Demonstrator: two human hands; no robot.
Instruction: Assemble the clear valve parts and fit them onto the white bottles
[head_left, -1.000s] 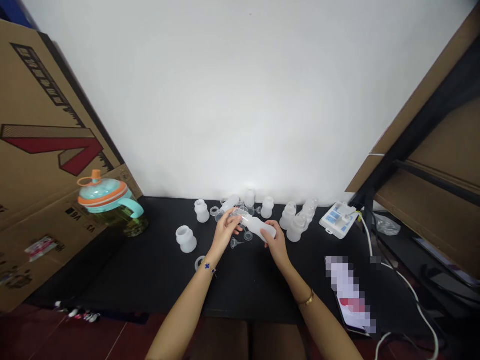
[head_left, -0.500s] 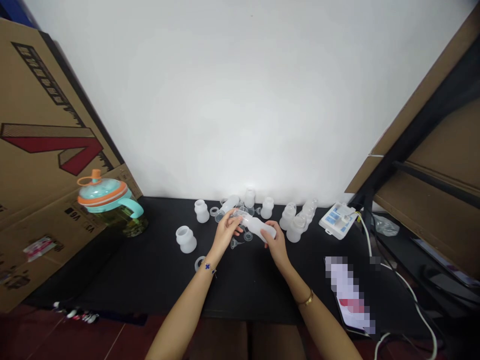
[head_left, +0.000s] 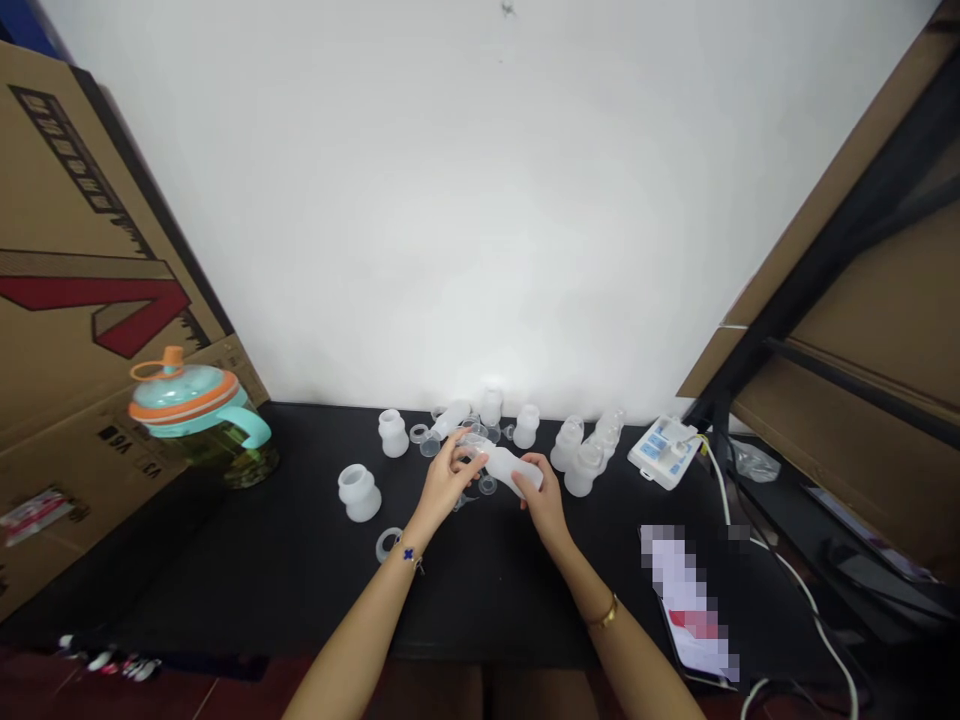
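Over the black table I hold a small white bottle [head_left: 508, 467] tilted, its neck to the left. My right hand [head_left: 545, 496] is closed round its base. My left hand [head_left: 442, 482] pinches a clear cap-like piece [head_left: 472, 441] at the neck end; whether it is seated on the bottle I cannot tell. Beneath and behind my hands lie clear plastic parts and a clear disc [head_left: 487, 485]. Left of my left hand are two open white bottles, one nearer [head_left: 360, 493] and one farther [head_left: 392, 434]. A white ring [head_left: 388, 543] lies by my left wrist.
Several capped bottles [head_left: 583, 470] stand on the right, with another bottle [head_left: 526, 427] near the wall. Farther right are a white case [head_left: 664, 452], a white cable [head_left: 720, 475] and a phone [head_left: 697, 620]. A large jug [head_left: 217, 420] stands at left by a cardboard box [head_left: 67, 420].
The view has shifted slightly, so things sit a little further left and lower. My left fingers have moved round the clear piece at the bottle's neck; my right hand keeps its hold.
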